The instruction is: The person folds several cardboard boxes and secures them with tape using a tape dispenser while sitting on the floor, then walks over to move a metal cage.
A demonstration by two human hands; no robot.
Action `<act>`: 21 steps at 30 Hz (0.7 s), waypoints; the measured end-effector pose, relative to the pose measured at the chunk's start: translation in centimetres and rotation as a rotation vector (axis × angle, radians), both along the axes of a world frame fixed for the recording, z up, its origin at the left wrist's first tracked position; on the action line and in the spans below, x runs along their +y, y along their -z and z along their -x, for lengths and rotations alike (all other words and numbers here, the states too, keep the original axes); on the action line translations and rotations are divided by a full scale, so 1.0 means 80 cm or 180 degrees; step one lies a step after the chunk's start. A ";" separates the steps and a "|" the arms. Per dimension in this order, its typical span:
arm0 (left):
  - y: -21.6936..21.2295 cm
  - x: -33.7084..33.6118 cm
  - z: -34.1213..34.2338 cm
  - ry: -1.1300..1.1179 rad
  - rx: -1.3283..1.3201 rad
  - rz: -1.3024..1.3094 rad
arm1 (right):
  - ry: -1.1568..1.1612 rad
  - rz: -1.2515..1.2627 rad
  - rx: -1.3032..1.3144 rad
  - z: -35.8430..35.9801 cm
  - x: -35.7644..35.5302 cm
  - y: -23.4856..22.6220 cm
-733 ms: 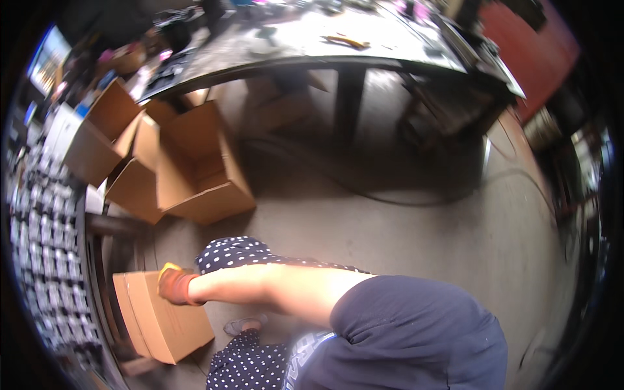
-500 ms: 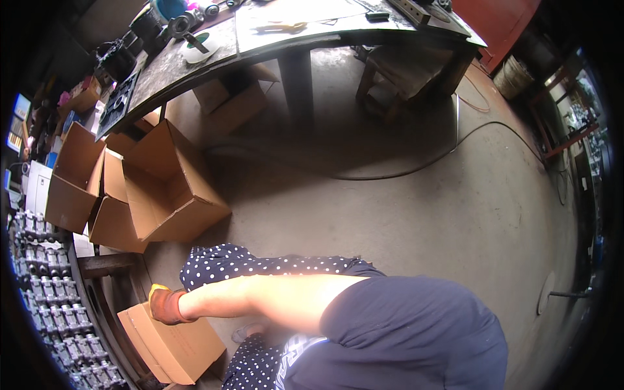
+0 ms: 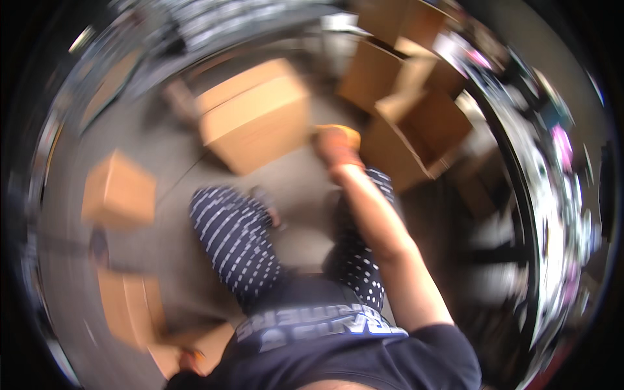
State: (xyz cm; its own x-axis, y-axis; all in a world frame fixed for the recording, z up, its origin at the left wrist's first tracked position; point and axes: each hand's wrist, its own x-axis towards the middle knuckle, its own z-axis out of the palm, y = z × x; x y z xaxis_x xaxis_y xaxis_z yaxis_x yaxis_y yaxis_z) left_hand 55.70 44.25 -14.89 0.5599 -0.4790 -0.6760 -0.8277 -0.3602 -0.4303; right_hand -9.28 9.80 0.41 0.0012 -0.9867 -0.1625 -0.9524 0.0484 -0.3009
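My right hand, in an orange-brown work glove with yellow on it, hangs just right of a closed cardboard box. A narrow gap seems to lie between glove and box, and motion smears its fingers. My left hand, also gloved in orange, shows only in part at the lower left. It is beside or on a cardboard box with raised flaps; whether it grips a flap cannot be made out.
Opened cardboard boxes stand to the right of my right hand. Another closed box sits on the left. Rows of grey metal parts lie at the far side. A workbench edge curves down the right.
My view has swung left, away from the workbench and open floor. My right hand, earlier on top of the closed box, is now beside it. My left hand has come into view.
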 end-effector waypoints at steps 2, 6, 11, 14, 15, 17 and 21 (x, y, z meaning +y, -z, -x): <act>0.007 0.116 -0.010 -0.0518 -0.0065 -0.0335 | 0.0135 -0.0314 0.0094 0.005 0.003 -0.024; -0.005 0.240 0.027 -0.1252 -0.0189 -0.0589 | 0.0334 0.0793 -0.0237 0.012 -0.039 0.008; -0.118 0.174 0.061 -0.1827 -0.0607 -0.0417 | 0.0024 0.1554 -0.0152 -0.001 -0.032 0.017; -0.206 0.084 0.067 -0.1801 -0.1114 0.0582 | 0.0095 0.1422 -0.0041 -0.038 -0.033 -0.011; -0.206 0.043 0.061 -0.1174 -0.1446 0.1738 | -0.0082 0.1264 0.0032 -0.024 -0.047 0.001; -0.216 -0.053 0.048 -0.0727 -0.1240 0.2918 | -0.0143 0.1134 -0.0337 -0.024 -0.063 0.015; -0.155 -0.238 -0.062 0.0110 -0.1301 0.3487 | -0.0703 0.0938 0.0695 -0.041 -0.092 0.039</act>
State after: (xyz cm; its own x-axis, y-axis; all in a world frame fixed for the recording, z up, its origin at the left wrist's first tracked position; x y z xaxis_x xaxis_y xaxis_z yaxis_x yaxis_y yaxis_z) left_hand 60.64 25.20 -2.52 0.6155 -0.7132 0.3353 -0.7161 -0.6838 -0.1401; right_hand -6.01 2.44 -2.72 0.2146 -0.9709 0.1063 -0.9732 -0.2218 -0.0615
